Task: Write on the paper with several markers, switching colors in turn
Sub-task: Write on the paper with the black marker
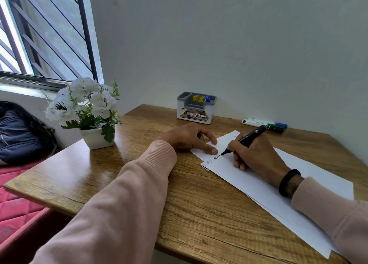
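Note:
White paper sheets (258,186) lie slanted on the wooden table (119,164). My right hand (256,156) grips a black marker (249,138), its tip touching the paper beside a short line of blue and black writing (214,159). My left hand (191,138) rests on the paper's upper left corner, thumb and forefinger flat on the sheet, the other fingers loosely curled and holding nothing. Three capped markers (264,124), with blue, green and black ends, lie at the back right near the wall.
A grey and white pen holder (196,110) with a blue cap sticking out stands against the wall. A white pot of white flowers (93,112) sits at the table's left. A dark bag (20,132) lies on a red bed beyond the left edge.

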`<state>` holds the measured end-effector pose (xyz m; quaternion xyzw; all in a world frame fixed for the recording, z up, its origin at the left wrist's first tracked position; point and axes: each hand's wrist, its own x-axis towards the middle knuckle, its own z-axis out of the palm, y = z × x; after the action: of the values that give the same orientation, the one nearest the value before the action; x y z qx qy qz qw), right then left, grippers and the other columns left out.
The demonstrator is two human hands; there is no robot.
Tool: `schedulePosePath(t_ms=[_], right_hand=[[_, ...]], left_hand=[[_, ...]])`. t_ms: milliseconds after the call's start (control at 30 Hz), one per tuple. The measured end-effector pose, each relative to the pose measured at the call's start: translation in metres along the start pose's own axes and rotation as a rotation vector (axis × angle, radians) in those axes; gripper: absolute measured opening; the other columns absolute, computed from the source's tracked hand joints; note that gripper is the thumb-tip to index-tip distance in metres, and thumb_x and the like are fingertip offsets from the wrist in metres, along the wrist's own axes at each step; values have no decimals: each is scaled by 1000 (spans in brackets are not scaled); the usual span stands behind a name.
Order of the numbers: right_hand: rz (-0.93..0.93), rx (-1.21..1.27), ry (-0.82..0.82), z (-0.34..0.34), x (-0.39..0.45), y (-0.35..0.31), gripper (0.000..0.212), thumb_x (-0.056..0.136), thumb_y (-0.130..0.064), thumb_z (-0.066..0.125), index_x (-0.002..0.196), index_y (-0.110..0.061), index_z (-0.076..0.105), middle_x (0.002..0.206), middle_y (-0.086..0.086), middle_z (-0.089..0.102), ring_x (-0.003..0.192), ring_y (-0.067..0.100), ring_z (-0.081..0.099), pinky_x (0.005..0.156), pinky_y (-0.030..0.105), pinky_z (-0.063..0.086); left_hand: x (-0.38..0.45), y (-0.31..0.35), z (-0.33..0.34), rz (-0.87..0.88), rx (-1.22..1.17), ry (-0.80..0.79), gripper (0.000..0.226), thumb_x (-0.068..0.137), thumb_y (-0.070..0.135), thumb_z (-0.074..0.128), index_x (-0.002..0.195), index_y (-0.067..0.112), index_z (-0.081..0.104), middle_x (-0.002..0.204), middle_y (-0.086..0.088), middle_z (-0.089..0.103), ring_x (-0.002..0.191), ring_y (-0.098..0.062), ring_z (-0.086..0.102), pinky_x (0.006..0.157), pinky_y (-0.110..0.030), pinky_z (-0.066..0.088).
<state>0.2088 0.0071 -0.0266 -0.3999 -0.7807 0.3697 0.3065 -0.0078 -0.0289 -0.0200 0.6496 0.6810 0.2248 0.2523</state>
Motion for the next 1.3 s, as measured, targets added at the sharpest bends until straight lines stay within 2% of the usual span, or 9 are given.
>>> schedulePosePath(t_ms=[600, 933, 1067, 1300], right_hand=[[41, 24, 40, 0, 0, -1, 21, 95, -17, 68, 79, -4, 70, 59, 9, 74, 40, 13, 64, 45, 21, 50], [94, 80, 63, 0, 2, 2, 19, 95, -18, 70, 86, -1, 73, 64, 9, 77, 49, 19, 70, 50, 25, 55], [109, 106, 66, 1, 3, 4, 17, 95, -18, 70, 88, -2, 74, 65, 9, 78, 51, 19, 72, 52, 27, 56], [90, 62, 83, 1, 5, 5, 22, 95, -19, 67, 81, -2, 72, 58, 9, 74, 44, 18, 65, 49, 27, 52]], left_hand=[[-2, 2, -1, 12, -10, -5, 42, 85, 39, 79, 124, 28, 69, 94, 13, 52, 80, -6, 46, 64, -23, 36], [0, 0, 0, 11, -23, -7, 40, 84, 39, 79, 122, 30, 69, 95, 13, 53, 81, -6, 47, 66, -24, 37], [1, -2, 0, 6, -16, -8, 40, 82, 43, 80, 120, 34, 69, 102, 10, 55, 83, -7, 48, 68, -25, 38], [-1, 0, 0, 13, 0, -16, 41, 85, 41, 78, 123, 32, 68, 97, 14, 51, 82, -6, 46, 67, -23, 37]])
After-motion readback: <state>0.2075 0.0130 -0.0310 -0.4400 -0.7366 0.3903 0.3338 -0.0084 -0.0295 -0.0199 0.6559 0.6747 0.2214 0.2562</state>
